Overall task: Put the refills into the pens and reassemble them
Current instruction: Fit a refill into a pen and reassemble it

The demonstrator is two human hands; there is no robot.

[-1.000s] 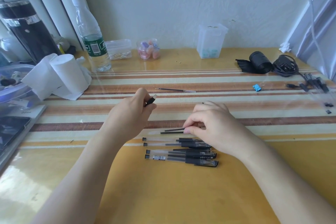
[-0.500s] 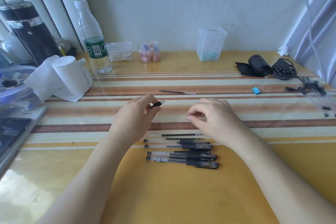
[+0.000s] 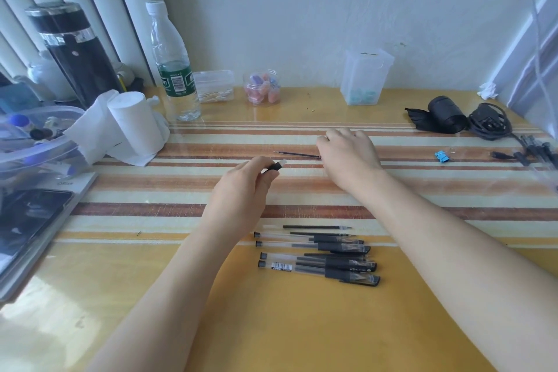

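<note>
Pinching a small black-and-clear pen piece (image 3: 273, 167) between thumb and fingertips, left hand (image 3: 241, 187) raised just beyond the row of pens (image 3: 317, 254) on the table (image 3: 271, 326). Right hand (image 3: 347, 154) stretched farther out, knuckles up, fingers curled down onto the end of a lone refill (image 3: 297, 154); grip on it hidden.

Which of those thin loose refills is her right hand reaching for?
The lone refill far up on the striped mat, at the right hand; the others lie by the pens.
</note>
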